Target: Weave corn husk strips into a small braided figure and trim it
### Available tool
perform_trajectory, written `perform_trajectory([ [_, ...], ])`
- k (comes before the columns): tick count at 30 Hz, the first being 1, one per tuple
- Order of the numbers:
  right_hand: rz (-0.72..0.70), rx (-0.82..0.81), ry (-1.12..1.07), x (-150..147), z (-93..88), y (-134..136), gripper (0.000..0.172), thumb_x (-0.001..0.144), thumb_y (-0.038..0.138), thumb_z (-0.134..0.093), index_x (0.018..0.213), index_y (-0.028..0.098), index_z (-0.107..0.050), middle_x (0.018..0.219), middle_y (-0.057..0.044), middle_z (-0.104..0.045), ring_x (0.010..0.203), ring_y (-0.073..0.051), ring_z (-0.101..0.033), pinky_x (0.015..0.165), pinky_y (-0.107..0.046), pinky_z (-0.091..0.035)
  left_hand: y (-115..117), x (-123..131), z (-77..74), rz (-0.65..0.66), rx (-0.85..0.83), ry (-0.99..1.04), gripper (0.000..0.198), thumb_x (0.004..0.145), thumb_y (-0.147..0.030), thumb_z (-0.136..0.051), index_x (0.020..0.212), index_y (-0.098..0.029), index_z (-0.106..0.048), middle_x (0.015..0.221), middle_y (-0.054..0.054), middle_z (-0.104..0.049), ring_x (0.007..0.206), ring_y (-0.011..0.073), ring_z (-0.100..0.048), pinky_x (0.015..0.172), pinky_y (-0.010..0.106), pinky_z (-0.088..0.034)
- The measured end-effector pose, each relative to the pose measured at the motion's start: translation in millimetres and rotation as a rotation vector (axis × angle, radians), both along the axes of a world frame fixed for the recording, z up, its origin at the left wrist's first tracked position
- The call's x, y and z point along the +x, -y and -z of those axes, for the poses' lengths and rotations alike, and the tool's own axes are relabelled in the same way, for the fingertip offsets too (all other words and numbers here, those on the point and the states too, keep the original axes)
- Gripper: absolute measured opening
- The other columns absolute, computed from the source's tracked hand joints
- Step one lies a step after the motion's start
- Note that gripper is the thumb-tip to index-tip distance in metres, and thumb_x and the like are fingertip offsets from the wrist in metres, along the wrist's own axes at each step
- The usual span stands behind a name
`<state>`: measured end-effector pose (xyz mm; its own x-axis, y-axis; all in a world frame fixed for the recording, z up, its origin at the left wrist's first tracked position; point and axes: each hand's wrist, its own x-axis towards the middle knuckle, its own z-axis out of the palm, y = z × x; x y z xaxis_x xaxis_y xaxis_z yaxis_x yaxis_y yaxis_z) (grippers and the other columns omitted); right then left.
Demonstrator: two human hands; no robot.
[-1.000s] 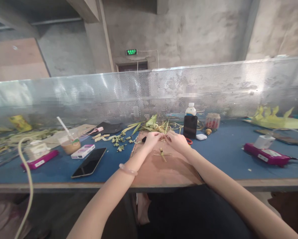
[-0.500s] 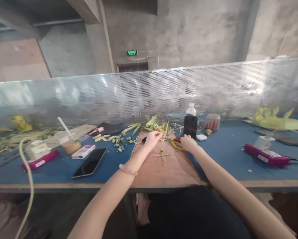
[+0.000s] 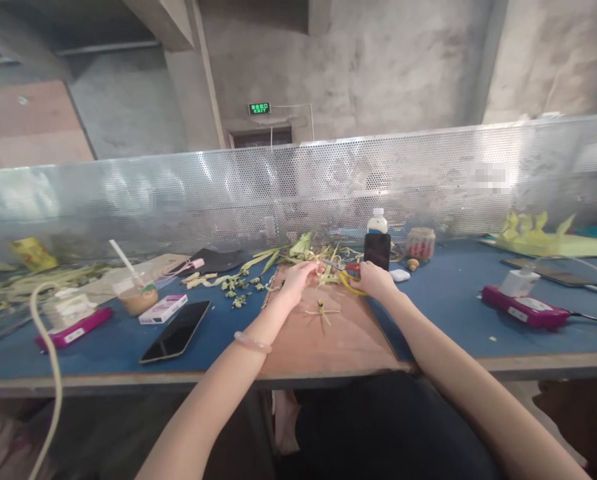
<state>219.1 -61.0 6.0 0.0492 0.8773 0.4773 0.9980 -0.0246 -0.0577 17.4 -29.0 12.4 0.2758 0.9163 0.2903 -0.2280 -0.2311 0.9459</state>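
My right hand (image 3: pixel 376 280) is closed around the handles of a pair of scissors (image 3: pixel 350 269), red and yellow at the grips. Their blades point left, toward my left hand (image 3: pixel 301 277). The fingers of that hand are pinched together just beyond the blade tips; what they hold is too small to make out. Both hands are above a brown board (image 3: pixel 283 347). On the board, in front of the hands, lies a small figure (image 3: pixel 321 312) of thin plant strips with arms spread. A heap of pale green leaf strips (image 3: pixel 301 248) lies behind the hands.
Small knotted green pieces (image 3: pixel 238 287) lie left of the board, near a phone (image 3: pixel 177 331), a small box (image 3: pixel 163 309) and a drink cup (image 3: pixel 139 297). A bottle (image 3: pixel 377 221) stands behind a black upright phone-like object (image 3: pixel 377 252). Purple power strips (image 3: pixel 524 308) lie at both sides.
My left hand has drawn slightly left and down, away from the scissors' tips. The scissors' blades show more clearly. The whole view has shifted a little.
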Motion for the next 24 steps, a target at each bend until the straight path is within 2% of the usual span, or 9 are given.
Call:
perform_trajectory([
  [2, 0.017, 0.057, -0.034, -1, -2.0, 1, 0.042, 0.076, 0.048, -0.047, 0.095, 0.011, -0.053, 0.091, -0.014, -0.058, 0.079, -0.025, -0.059, 0.064, -0.032, -0.042, -1, -1, -1.4, 0.030, -0.056, 0.050, 0.022, 0.067, -0.028, -0.062, 0.084, -0.014, -0.067, 0.079, 0.007, -0.067, 0.069, 0.0135, -0.060, 0.063, 0.024, -0.045],
  [6, 0.011, 0.206, -0.091, -3, -2.7, 3, 0.042, 0.076, 0.051, -0.046, 0.098, 0.015, -0.047, 0.099, -0.012, -0.054, 0.091, -0.024, -0.054, 0.066, -0.030, -0.043, -7, -4, -2.3, 0.075, -0.150, 0.141, 0.019, 0.069, -0.025, -0.061, 0.083, -0.014, -0.065, 0.076, 0.006, -0.067, 0.063, 0.0115, -0.060, 0.063, 0.024, -0.046],
  [10, -0.137, 0.406, -0.174, -5, 0.8, -1, 0.039, 0.069, 0.048, -0.055, 0.090, 0.015, -0.047, 0.093, -0.013, -0.054, 0.090, -0.026, -0.050, 0.075, -0.035, -0.042, -12, -7, -2.6, 0.082, -0.214, 0.210, 0.015, 0.070, -0.023, -0.059, 0.081, -0.015, -0.064, 0.075, 0.005, -0.066, 0.064, 0.0113, -0.060, 0.064, 0.024, -0.047],
  [14, -0.319, 0.452, -0.464, -7, 4.3, -6, 0.032, 0.062, 0.039, -0.062, 0.083, 0.018, -0.049, 0.096, -0.014, -0.055, 0.098, -0.031, -0.046, 0.086, -0.043, -0.035, -16, -11, -3.1, 0.039, -0.227, 0.241, 0.016, 0.071, -0.025, -0.057, 0.082, -0.016, -0.064, 0.078, 0.004, -0.066, 0.065, 0.0108, -0.060, 0.063, 0.023, -0.047],
  [16, -0.360, 0.457, -0.607, -8, 4.6, -7, 0.030, 0.061, 0.033, -0.063, 0.083, 0.018, -0.049, 0.093, -0.012, -0.056, 0.098, -0.030, -0.047, 0.087, -0.043, -0.035, -15, -10, -3.3, 0.014, -0.210, 0.237, 0.017, 0.071, -0.026, -0.057, 0.083, -0.016, -0.065, 0.079, 0.005, -0.066, 0.066, 0.0107, -0.060, 0.062, 0.022, -0.046],
  [21, -0.409, 0.449, -0.875, -24, 2.0, -8, 0.028, 0.067, 0.034, -0.057, 0.087, 0.019, -0.046, 0.088, -0.007, -0.057, 0.081, -0.020, -0.055, 0.071, -0.033, -0.044, -4, -1, -1.2, 0.028, -0.126, 0.141, 0.019, 0.067, -0.025, -0.061, 0.081, -0.014, -0.067, 0.082, 0.007, -0.067, 0.068, 0.0136, -0.059, 0.062, 0.024, -0.044],
  [24, -0.488, 0.366, -1.027, -38, 1.5, -7, 0.029, 0.070, 0.044, -0.055, 0.080, 0.019, -0.044, 0.069, -0.001, -0.056, 0.061, -0.015, -0.054, 0.054, -0.028, -0.044, 6, 5, 1.3, 0.055, -0.048, 0.061, 0.021, 0.066, -0.027, -0.064, 0.082, -0.015, -0.068, 0.090, 0.008, -0.067, 0.079, 0.0170, -0.059, 0.068, 0.027, -0.043],
])
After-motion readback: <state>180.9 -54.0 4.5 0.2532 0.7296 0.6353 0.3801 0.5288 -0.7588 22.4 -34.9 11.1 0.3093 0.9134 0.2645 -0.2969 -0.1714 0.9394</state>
